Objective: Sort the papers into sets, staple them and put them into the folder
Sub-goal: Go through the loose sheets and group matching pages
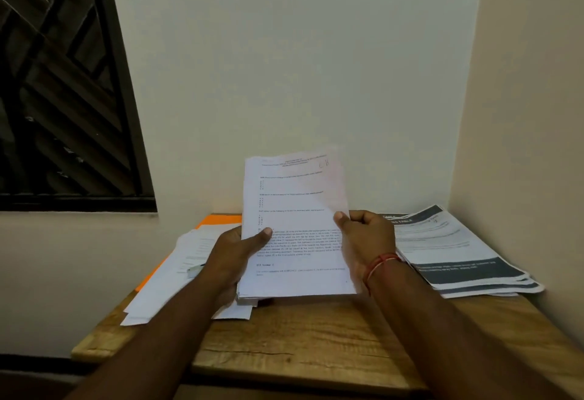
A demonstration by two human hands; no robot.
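While both hands hold it above the wooden table (309, 336), a stack of printed papers (295, 225) stands nearly upright between them. Left hand (235, 252) grips the stack's left edge, thumb on the front, fingers behind. Right hand (368, 238) pinches the right edge, thumb on the front sheet, fingers curled; a red thread (380, 265) circles that wrist. Loose white sheets (177, 273) lie on an orange folder (218, 219) at left. Dark-banded printouts (458, 254) lie at right.
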